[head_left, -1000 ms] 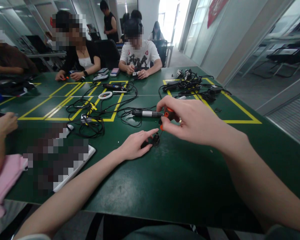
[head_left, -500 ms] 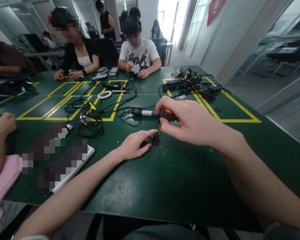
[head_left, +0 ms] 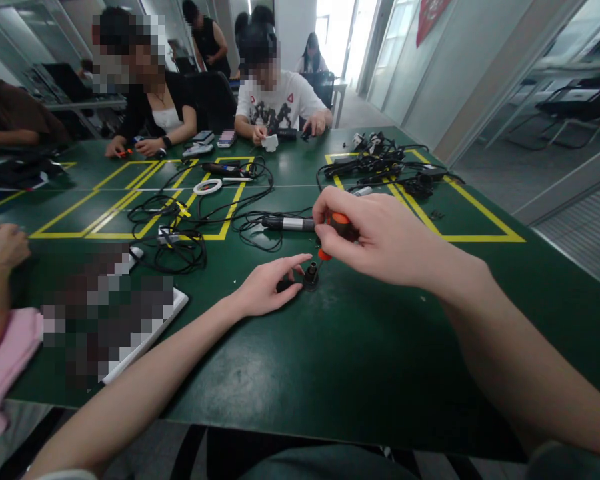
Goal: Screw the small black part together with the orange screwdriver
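Note:
My right hand (head_left: pixel 380 237) is closed around a short screwdriver with an orange and black handle (head_left: pixel 339 224), held upright with its tip down on a small black part (head_left: pixel 311 275) on the green table (head_left: pixel 360 360). My left hand (head_left: pixel 267 288) rests on the table with its fingers pressed on that black part, index finger stretched over it. A black and silver pen-shaped tool (head_left: pixel 289 224) on a cable lies just behind the hands.
Tangled black cables (head_left: pixel 180 227) and a white ring (head_left: pixel 207 187) lie over yellow tape lines. More cables and adapters (head_left: pixel 380 167) are at the far right. A white tablet (head_left: pixel 145 340) and pink cloth (head_left: pixel 5 367) lie at the left. Other people sit across and at the left.
My fingers have shifted round the screwdriver handle while its tip stays on the black part. The view has drifted slightly. The person opposite has put a white object down on the table.

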{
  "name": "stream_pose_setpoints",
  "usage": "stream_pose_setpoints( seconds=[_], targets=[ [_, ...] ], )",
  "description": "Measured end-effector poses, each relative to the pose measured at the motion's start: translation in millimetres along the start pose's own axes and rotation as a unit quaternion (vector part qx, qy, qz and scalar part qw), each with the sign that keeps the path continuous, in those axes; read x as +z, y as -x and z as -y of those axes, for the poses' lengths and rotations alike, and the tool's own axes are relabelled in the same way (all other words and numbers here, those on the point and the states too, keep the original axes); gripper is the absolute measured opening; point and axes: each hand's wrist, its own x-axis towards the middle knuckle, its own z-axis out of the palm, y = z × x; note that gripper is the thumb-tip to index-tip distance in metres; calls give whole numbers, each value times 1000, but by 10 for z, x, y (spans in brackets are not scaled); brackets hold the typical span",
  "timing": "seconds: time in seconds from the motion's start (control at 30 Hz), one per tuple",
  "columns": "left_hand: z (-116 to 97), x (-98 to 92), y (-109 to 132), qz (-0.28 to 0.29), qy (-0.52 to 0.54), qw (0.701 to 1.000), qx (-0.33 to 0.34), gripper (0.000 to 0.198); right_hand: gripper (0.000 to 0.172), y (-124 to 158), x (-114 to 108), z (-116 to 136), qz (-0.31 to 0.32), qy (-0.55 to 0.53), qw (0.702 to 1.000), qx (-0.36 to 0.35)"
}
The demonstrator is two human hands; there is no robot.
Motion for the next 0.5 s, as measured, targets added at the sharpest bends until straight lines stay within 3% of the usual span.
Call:
stream_pose_setpoints(
  seconds=[0.5],
  targets=[
    [-40,-24,-18,14,-27,999,15,57,7,7,-28,0,-5,13,1000,-19]
  ],
)
